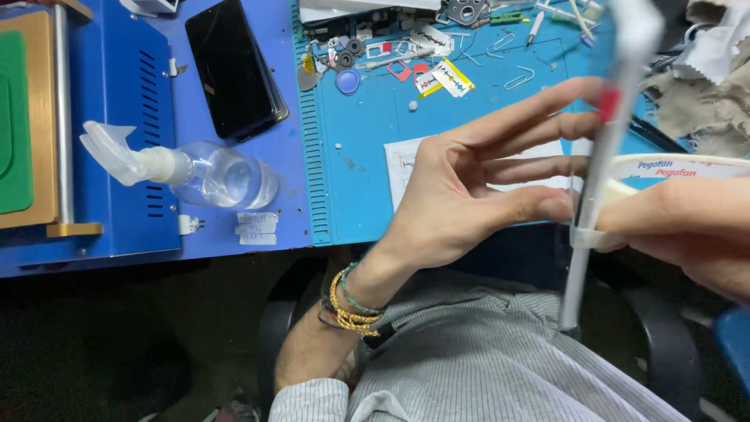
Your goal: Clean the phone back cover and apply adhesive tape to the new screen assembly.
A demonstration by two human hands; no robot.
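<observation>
Head camera view, looking down over a striped shirt [484, 367] at two bare hands held above the lap, at a cluttered repair bench. Nearest, the left hand [469, 187], with beaded bracelets [351, 309] at the wrist, has its fingers spread and nearly straight, their tips resting against a thin clear sheet [601, 168] seen edge-on, standing almost upright between the hands. A red tab [608, 105] shows near the sheet's top. The right hand [687, 230] enters from the right edge; its thumb and fingers seem to pinch the sheet along with a white strip [598, 238], though blur hides the exact grip. Judging by this, the sheet is off the bench and in hand, with its film or tape seemingly not fully removed; nothing has been placed yet. Beyond the hands lies a blue mat [351, 156] with a white paper [402, 160], then small parts, paper clips and a blue cap [348, 80]. Left of the mat rest a clear spray bottle [195, 172] and a dark phone [230, 66] on a blue machine [133, 94]. Crumpled cloth [703, 94] sits far right.
</observation>
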